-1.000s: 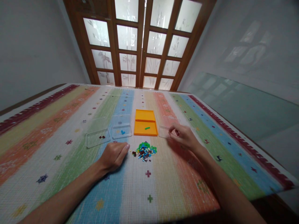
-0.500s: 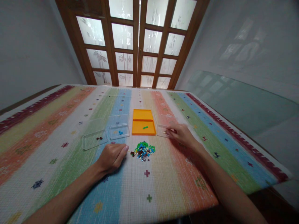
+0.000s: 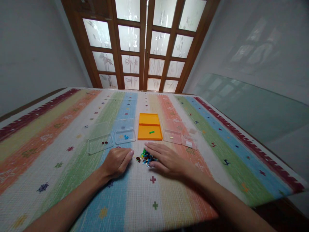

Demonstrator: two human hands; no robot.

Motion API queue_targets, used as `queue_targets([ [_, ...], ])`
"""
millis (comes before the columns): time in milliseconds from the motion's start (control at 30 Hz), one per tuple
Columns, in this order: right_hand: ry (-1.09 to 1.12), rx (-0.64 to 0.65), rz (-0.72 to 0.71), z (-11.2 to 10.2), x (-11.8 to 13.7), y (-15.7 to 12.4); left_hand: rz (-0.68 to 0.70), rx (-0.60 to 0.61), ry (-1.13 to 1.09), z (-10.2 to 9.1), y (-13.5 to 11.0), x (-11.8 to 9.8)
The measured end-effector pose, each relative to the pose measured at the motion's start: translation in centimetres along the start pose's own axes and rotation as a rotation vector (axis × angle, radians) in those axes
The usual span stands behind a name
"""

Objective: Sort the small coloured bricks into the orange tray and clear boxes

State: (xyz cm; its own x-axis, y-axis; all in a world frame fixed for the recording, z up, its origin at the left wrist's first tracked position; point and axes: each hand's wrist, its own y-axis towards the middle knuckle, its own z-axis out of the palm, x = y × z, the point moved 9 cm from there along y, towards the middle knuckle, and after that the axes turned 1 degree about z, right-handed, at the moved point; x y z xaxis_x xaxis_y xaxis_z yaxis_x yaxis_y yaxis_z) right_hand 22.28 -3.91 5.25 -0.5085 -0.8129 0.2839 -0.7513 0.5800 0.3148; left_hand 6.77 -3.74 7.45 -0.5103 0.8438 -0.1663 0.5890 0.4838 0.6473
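Right hand point(image 3: 169, 161) at the brick pile point(image 3: 145, 158); left hand point(image 3: 118, 162) resting at the pile's 9 o'clock.
From my remote view, the right fingers point(image 3: 155, 148) extend close together toward 10 o'clock, thumb parted from them; the brick pile lies on the worktop point(image 3: 142, 199) at that gap, its 3 o'clock portion covered. I cannot tell whether they touch a piece. The left fingers are curled into a fist, interior hidden. Reading from the brick pile: orange case point(image 3: 149, 126) with green brick point(image 3: 151, 132), 12 o'clock; clear tray point(image 3: 131, 140) with blue bricks point(image 3: 126, 137), 11; tray with brown bricks point(image 3: 106, 142), 10; tray with pale piece point(image 3: 172, 137), 2.
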Motion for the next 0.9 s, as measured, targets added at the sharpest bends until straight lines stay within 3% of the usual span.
queue_targets([
  [100, 0.016, 0.147, -0.037, 2.4, 1.3, 0.2, 0.003, -0.006, 0.011, -0.1, -0.1, 0.0],
  [267, 0.026, 0.238, -0.051, 3.0, 1.6, -0.3, 0.020, 0.003, 0.011, 0.1, -0.1, 0.0],
  [700, 0.045, 0.267, -0.016, 2.2, 1.2, -0.4, 0.011, 0.020, -0.002, 0.0, 0.1, -0.1],
  [900, 0.053, 0.133, 0.045, 0.2, -0.7, -0.9, 0.019, 0.033, 0.027, 0.1, 0.1, 0.0],
])
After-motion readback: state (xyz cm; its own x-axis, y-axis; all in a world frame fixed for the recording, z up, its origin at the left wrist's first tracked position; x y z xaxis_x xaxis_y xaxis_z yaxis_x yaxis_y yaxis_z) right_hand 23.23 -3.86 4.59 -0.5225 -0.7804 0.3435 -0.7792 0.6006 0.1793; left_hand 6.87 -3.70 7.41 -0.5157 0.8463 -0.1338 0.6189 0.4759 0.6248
